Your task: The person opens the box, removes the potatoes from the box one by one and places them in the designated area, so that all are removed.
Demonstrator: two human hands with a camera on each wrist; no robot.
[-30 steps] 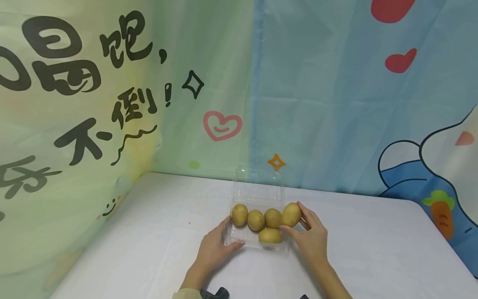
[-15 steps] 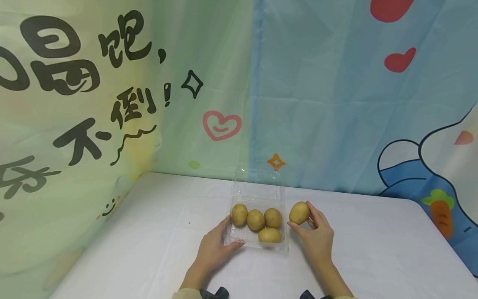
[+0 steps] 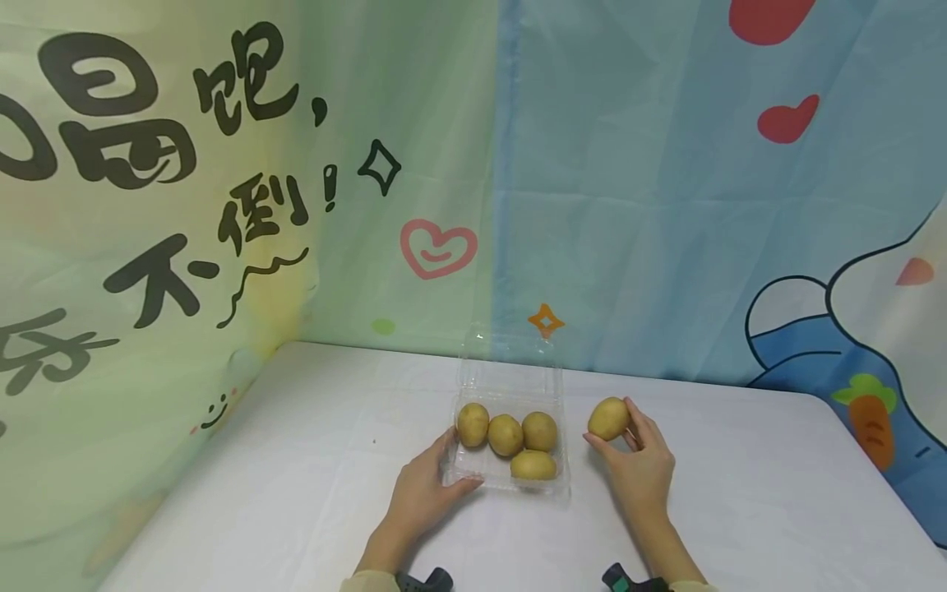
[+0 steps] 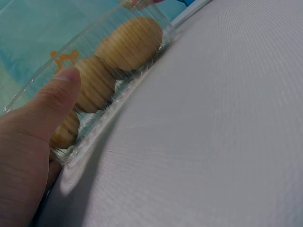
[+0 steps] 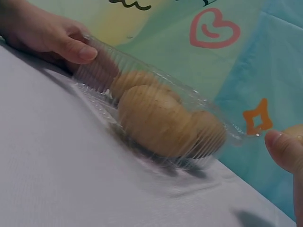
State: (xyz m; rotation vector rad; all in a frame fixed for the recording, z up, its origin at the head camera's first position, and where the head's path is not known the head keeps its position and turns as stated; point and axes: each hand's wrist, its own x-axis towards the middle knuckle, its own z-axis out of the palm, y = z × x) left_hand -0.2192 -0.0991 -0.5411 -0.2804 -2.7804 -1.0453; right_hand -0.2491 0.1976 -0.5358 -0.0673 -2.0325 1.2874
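- the left hand (image 3: 425, 492) grips the left front corner of the clear box (image 3: 482, 467), as a second ago; four potatoes (image 3: 505, 436) lie inside, unmoved.
- the right hand (image 3: 642, 475) pinches a fifth potato (image 3: 607, 419) between thumb and fingers; a second ago it was at the box's right side, now it is apart, farther right.
- behind the white table (image 3: 740, 493), a green curtain (image 3: 436, 148) gives way to a blue curtain (image 3: 629, 214).
- the open lid (image 3: 510, 380) tilts up near the back edge; white tabletop stretches from the right hand to the right edge.
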